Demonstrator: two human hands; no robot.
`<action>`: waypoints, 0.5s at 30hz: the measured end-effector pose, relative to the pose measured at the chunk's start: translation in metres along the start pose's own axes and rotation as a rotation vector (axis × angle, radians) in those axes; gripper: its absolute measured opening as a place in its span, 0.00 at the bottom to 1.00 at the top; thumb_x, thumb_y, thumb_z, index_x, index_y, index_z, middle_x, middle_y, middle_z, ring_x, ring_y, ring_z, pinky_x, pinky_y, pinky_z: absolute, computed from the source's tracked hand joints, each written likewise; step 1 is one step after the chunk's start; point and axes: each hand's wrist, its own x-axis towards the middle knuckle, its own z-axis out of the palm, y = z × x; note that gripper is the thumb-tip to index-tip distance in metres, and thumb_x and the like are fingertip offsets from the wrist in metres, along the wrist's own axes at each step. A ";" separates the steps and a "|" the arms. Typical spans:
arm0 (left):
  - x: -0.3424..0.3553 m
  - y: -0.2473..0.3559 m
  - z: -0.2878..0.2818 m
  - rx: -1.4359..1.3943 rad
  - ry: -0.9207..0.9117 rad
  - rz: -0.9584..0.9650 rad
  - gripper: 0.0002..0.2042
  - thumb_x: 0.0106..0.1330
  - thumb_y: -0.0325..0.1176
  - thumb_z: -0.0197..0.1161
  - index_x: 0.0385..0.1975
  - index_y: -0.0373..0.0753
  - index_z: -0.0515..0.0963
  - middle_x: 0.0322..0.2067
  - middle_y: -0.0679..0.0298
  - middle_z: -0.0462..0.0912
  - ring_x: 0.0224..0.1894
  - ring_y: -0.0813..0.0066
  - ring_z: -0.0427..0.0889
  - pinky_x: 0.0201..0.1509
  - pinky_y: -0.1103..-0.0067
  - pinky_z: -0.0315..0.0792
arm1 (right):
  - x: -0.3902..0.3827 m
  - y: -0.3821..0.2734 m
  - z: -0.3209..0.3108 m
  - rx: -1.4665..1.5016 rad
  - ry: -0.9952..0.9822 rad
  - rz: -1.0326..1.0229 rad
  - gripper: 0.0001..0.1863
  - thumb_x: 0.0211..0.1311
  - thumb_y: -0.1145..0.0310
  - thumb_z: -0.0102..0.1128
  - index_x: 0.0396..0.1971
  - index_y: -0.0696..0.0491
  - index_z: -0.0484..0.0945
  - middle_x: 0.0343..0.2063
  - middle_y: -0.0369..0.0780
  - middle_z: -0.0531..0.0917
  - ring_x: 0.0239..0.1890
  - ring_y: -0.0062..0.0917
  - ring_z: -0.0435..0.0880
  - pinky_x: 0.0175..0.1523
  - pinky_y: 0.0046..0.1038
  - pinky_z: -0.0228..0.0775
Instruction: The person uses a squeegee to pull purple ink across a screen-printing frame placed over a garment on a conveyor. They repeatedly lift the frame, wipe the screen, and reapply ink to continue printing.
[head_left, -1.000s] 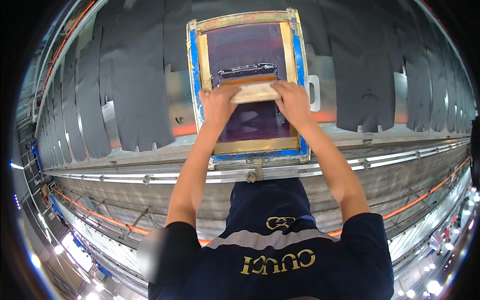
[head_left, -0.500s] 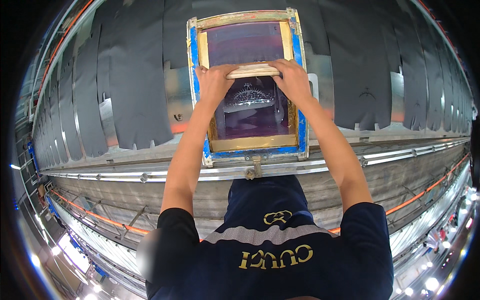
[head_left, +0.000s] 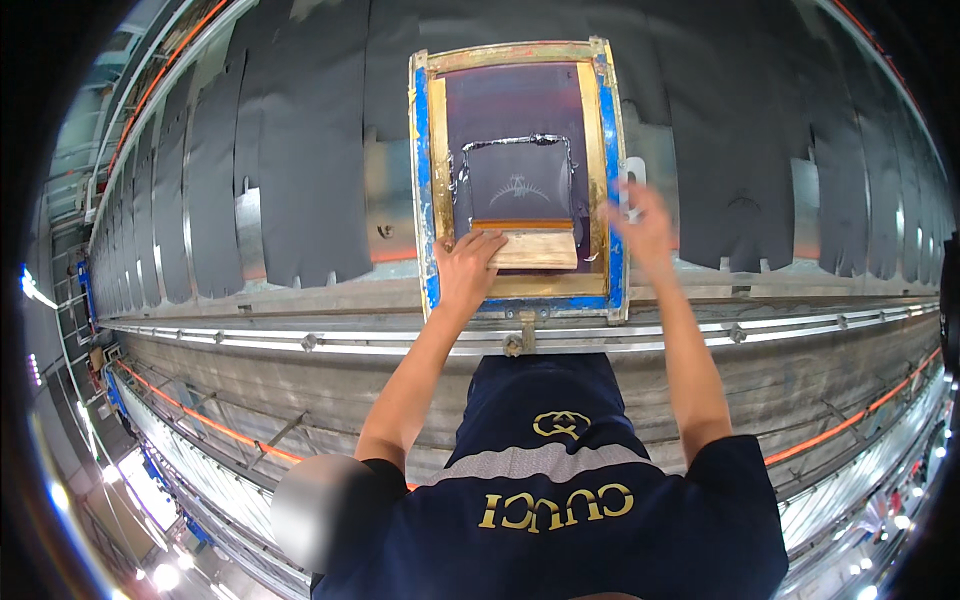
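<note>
A screen-printing frame with blue tape along its sides lies on the long table in front of me. On its dark mesh, near the close end, rests a squeegee with a pale wooden handle and an orange edge. My left hand grips the left end of that handle. Off the squeegee, my right hand is over the frame's right side, smeared by motion, its fingers apart and nothing seen in them. Dark wet ink outlines a rectangle around a fan-shaped design on the mesh.
Black fabric panels cover the table on both sides of the frame. A white loop-shaped handle is at the frame's right. A metal rail runs along the near table edge, with a bracket below the frame.
The squeegee has come from mid-screen to the near end of the mesh. My right hand has let go and moved right; my left hand has stayed on the handle. The design area now looks wiped.
</note>
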 end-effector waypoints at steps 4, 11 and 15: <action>0.008 0.002 0.007 0.012 -0.008 0.030 0.23 0.52 0.24 0.66 0.50 0.50 0.84 0.55 0.74 0.85 0.60 0.70 0.79 0.62 0.57 0.59 | 0.059 0.070 0.002 -0.061 0.201 0.119 0.18 0.65 0.58 0.66 0.50 0.50 0.84 0.35 0.46 0.84 0.37 0.35 0.82 0.46 0.34 0.73; -0.031 -0.007 -0.005 -0.018 0.036 -0.002 0.27 0.50 0.27 0.69 0.54 0.52 0.82 0.58 0.75 0.83 0.63 0.72 0.77 0.64 0.58 0.59 | 0.072 0.022 0.023 -0.100 0.408 0.101 0.11 0.67 0.61 0.62 0.43 0.48 0.87 0.36 0.48 0.88 0.39 0.39 0.87 0.47 0.36 0.75; -0.054 -0.045 -0.037 -0.045 0.057 -0.017 0.27 0.48 0.25 0.69 0.53 0.51 0.82 0.57 0.74 0.83 0.63 0.72 0.77 0.63 0.59 0.59 | 0.074 -0.018 0.067 -0.004 0.381 0.105 0.11 0.68 0.62 0.61 0.42 0.50 0.86 0.37 0.48 0.88 0.42 0.42 0.87 0.50 0.37 0.75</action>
